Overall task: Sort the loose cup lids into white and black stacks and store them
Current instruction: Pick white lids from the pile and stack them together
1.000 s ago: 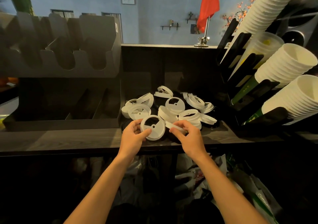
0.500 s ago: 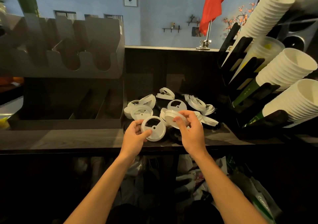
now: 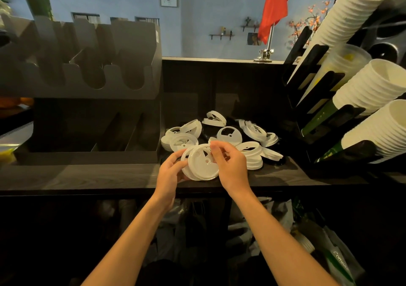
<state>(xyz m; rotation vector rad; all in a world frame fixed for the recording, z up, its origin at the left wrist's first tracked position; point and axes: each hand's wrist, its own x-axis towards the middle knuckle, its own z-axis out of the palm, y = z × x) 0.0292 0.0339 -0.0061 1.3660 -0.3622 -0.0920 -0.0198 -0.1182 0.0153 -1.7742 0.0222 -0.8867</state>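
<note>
Two-handed grip on white lids (image 3: 201, 165)

Left hand (image 3: 170, 173) is curling round the stacked white lids over the front edge of the counter (image 3: 87, 176); right hand (image 3: 230, 167) is pinching their rim. Loose lids (image 3: 228, 134) are lying just behind, at 12 o'clock, cups (image 3: 371, 86) leaning at 2 o'clock. Black lids (image 3: 273, 161) are hiding underneath, hard to count.

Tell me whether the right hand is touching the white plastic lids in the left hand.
Touching. The head view shows the right hand pinching the rim of the round white plastic lids the left hand holds.
</note>
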